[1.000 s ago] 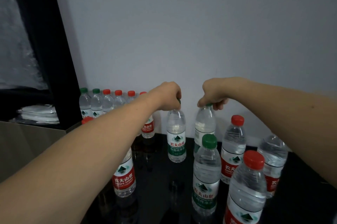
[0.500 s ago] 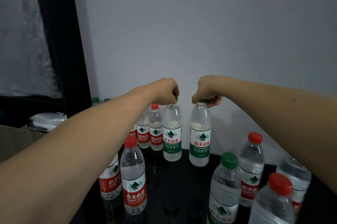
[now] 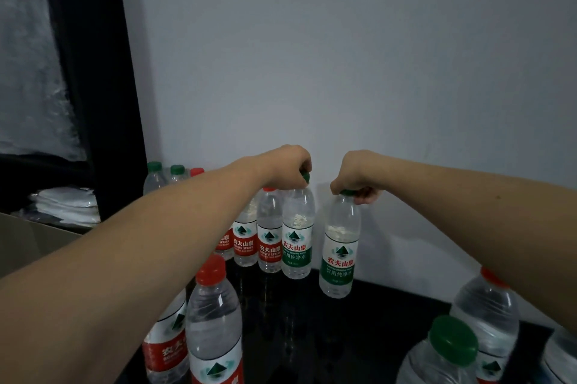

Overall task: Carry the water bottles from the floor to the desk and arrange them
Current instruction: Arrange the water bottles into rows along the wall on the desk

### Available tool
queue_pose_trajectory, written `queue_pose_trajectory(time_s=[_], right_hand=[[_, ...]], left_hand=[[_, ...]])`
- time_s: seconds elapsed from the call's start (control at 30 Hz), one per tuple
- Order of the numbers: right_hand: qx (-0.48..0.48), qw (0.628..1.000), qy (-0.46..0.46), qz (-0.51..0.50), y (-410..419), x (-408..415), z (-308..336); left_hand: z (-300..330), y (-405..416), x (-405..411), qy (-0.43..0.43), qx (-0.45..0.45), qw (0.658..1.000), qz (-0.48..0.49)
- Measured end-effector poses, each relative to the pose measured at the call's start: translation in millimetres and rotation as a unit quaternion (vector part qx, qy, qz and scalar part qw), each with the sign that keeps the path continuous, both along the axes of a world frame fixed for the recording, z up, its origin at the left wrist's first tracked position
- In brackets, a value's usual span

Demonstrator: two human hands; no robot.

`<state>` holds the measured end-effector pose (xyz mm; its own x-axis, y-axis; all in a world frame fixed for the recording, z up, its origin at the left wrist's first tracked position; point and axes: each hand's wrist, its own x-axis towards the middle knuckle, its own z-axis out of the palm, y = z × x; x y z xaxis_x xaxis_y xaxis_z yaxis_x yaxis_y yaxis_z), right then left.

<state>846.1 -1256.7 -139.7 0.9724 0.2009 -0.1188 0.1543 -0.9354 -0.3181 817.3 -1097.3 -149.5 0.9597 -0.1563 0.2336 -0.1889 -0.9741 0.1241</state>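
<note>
My left hand (image 3: 288,165) grips the green cap of a green-label water bottle (image 3: 296,237), which stands at the right end of a row of bottles along the wall. My right hand (image 3: 354,176) holds the green cap of a second green-label bottle (image 3: 339,246), a small gap to the right of the first and slightly nearer to me. Both bottles are upright over the black desk (image 3: 390,305). Red-label bottles (image 3: 270,237) stand directly left of the left-hand bottle; my left forearm hides part of that row.
Nearer me, red-cap bottles (image 3: 215,321) stand at the left and a green-cap bottle (image 3: 449,349) and a red-cap bottle (image 3: 487,312) at the right. A grey wall (image 3: 343,55) backs the desk. A dark frame (image 3: 93,87) and folded white cloth (image 3: 67,204) lie left.
Both hands have carried their green-label bottles farther back and left toward the wall row. The view has swung along, and the loose bottles at the right have slid toward the frame's edge.
</note>
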Motion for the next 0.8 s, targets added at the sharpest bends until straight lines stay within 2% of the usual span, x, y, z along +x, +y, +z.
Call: queue_pose_trajectory(time_s=[0.47, 0.8], right_hand=[[-0.015, 0.999, -0.035, -0.008, 9.4, 35.6, -30.6], [-0.056, 0.997, -0.054, 0.003, 22.7, 43.7, -33.6]], left_hand=[[-38.1, 9.9, 44.3, 0.014, 0.028, 0.999, -0.007], [-37.0, 8.4, 53.7, 0.021, 0.036, 0.999, -0.012]])
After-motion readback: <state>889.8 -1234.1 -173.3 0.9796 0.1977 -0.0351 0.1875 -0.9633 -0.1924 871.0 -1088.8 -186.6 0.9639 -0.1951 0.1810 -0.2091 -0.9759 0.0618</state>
